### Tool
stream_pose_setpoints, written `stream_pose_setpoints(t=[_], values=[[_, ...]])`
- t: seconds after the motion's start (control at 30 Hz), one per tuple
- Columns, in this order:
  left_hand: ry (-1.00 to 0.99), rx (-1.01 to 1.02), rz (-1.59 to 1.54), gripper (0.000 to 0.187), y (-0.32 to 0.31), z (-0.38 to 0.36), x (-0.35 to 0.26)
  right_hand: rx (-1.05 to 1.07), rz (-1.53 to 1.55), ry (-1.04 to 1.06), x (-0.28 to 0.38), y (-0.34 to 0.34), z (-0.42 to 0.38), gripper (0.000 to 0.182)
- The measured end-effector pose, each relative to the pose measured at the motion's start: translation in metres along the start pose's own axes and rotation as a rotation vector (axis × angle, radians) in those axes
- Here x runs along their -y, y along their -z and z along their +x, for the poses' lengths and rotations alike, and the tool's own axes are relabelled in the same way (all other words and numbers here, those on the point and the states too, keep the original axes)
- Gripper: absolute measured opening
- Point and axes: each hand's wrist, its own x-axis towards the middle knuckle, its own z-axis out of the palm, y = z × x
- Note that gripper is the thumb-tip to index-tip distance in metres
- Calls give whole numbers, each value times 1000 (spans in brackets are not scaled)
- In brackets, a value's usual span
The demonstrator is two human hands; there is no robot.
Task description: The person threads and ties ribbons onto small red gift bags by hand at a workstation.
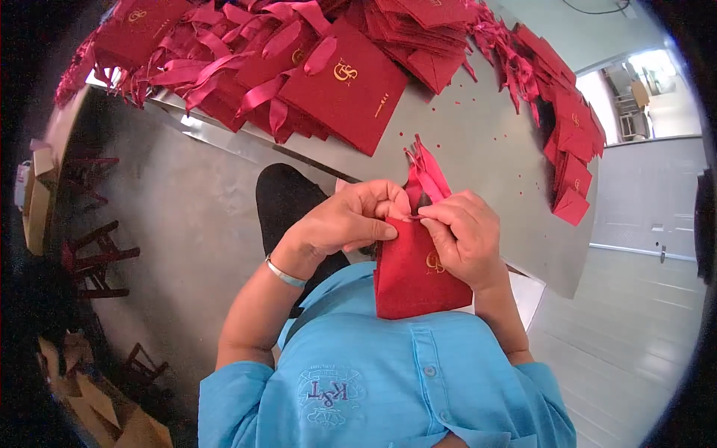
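A small red gift bag (pixel 411 276) with a gold logo stands upright against my blue shirt, its mouth facing away from me. My left hand (pixel 355 216), closed, pinches the bag's top edge between thumb and fingers. At the other side of the mouth, my right hand (pixel 463 231) is closed, its thumb and forefinger pinching a thin piece of the ribbon at the rim. Pink ribbon (pixel 429 175) rises in strips beyond the bag's mouth, over the table edge. The fingertips hide part of the ribbon and rim.
Red bags with ribbons (pixel 343 89) are heaped along the far side of the pale table (pixel 478 149). More bags (pixel 571 149) form a row at the right. Small red scraps dot the tabletop. A wooden stool (pixel 101 257) and cardboard (pixel 97 403) are at the left.
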Motion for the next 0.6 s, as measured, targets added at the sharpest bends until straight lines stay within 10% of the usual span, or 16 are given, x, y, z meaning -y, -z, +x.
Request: stream_pose_setpoints(t=[0.6], values=[[69, -200, 261, 23, -13, 1, -6, -28, 36, -99, 0, 0, -2, 18]])
